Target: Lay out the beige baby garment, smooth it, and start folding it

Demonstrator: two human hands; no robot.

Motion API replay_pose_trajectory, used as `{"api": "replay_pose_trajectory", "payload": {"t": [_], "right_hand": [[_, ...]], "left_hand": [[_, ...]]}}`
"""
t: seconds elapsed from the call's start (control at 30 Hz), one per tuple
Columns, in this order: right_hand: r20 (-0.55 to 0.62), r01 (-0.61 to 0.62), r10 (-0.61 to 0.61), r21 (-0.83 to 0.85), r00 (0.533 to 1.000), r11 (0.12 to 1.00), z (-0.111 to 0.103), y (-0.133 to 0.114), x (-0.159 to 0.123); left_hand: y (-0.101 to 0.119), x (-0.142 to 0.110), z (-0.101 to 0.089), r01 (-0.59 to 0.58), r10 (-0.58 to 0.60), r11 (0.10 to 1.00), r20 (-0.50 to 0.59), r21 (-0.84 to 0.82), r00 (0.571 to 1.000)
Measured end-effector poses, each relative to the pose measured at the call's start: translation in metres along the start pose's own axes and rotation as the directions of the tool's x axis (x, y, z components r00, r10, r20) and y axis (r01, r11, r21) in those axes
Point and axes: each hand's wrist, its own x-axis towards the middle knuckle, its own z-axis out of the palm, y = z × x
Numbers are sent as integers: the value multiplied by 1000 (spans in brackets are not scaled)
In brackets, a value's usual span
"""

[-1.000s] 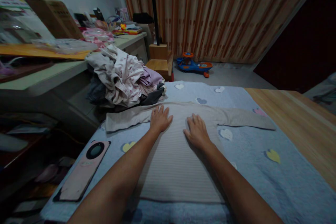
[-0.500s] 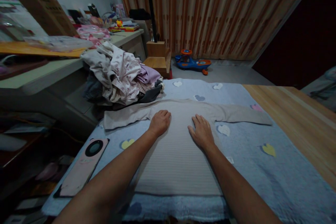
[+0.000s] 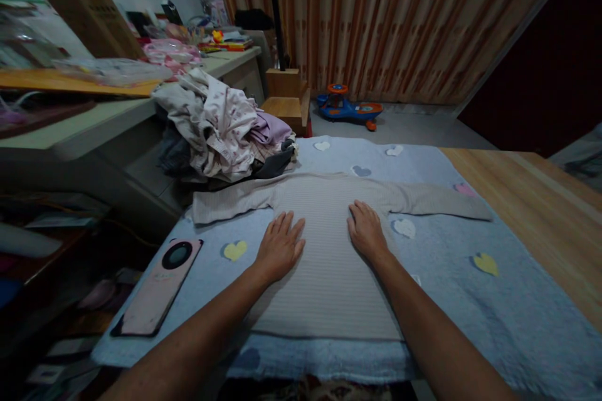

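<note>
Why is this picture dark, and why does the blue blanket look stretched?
In the head view, the room is dim and the shelves at lower left go nearly black; the blue blanket looks stretched toward the edges, as wide views do, and the left forearm and right forearm look big.

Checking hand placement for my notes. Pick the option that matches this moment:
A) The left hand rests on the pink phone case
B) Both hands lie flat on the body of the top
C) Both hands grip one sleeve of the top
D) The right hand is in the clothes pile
B: the left hand and the right hand lie palm down with fingers spread on the pale ribbed long-sleeved top, gripping nothing.
</note>
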Motion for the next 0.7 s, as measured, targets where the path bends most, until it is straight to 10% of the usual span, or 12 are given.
{"api": "replay_pose_trajectory", "payload": {"t": [0.23,0.43,0.7], "right_hand": [[62,-80,80,6,995,997,-6,-14,-4],[174,189,-195,47,965,981,-16,-48,-43],[124,172,-167,-28,978,985,-25,-3,-53]], "left_hand": [[3,-1,-2,1,-1,1000,-42,-1,999],[4,-2,-4,-10,10,1000,-42,2,999],[2,-4,-1,-7,7,1000,-36,20,999]]}}
